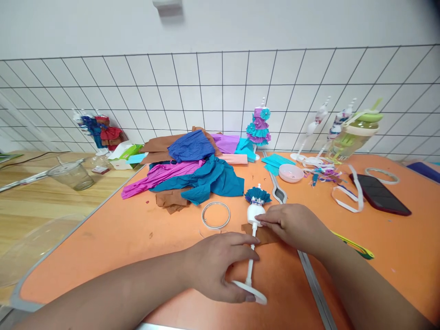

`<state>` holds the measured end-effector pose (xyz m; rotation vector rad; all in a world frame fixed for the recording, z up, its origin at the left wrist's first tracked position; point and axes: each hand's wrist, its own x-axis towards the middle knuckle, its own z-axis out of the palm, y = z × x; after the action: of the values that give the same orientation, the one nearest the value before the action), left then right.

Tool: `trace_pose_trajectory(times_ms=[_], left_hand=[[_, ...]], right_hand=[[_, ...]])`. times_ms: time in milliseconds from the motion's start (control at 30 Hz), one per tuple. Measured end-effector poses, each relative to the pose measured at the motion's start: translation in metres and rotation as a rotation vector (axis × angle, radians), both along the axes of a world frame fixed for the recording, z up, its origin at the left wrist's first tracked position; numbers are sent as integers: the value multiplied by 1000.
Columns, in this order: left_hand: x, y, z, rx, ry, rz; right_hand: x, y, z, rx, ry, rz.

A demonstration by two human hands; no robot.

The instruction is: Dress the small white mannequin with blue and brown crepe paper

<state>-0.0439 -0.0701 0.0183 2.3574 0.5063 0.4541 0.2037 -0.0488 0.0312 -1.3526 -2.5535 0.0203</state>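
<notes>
A small white dress-form stand [255, 214] lies tilted in front of me, its top pointing away. A dark teal ruffle of crepe paper [258, 196] sits around its upper part. My left hand [216, 266] grips the stand low down, with the thumb on the round base [259, 295] and fingers along the thin pole. My right hand [295, 224] has its fingers closed at the lower edge of the white torso, pinching there. Partly under that hand is a brown paper piece [267, 235]. Whether the right fingertips also hold paper is hidden.
A heap of crepe paper [213, 176] lies behind, left of a decorated purple form [260, 126]. Nearby are a tape roll [216, 202], pink bowl [291, 179], phone [381, 192], yellow cutter [357, 247] and green-lidded bottle [355, 135]. A plastic cup [74, 176] stands left.
</notes>
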Motion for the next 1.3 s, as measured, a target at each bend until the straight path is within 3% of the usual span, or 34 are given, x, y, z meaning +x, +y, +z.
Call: trace_pose_trajectory(times_ms=[300, 633, 767, 833, 900, 967, 1033, 1167, 1300], left_hand=[[-1, 5, 0, -22, -16, 26], [-4, 4, 5, -100, -123, 95], [-6, 3, 1, -77, -252, 106], [-7, 2, -3, -61, -382, 81], [-7, 1, -7, -66, -474, 38], [-9, 1, -8, -71, -493, -32], [-10, 1, -5, -53, -440, -114], [-13, 2, 3, 28, -325, -161], [-13, 7, 0, 87, -371, 12]], right_hand=[[-5, 4, -7, -169, 74, -137], [-8, 1, 0, -169, 313, -165], [-4, 5, 1, -139, 421, -363], [-4, 5, 2, -291, 541, -337], [-9, 3, 3, -573, 745, -173], [-18, -2, 2, -835, 988, -15], [-29, -8, 2, -954, 1193, 50], [-44, -14, 0, -940, 1466, -18], [-44, -6, -4, -809, 1461, -141]])
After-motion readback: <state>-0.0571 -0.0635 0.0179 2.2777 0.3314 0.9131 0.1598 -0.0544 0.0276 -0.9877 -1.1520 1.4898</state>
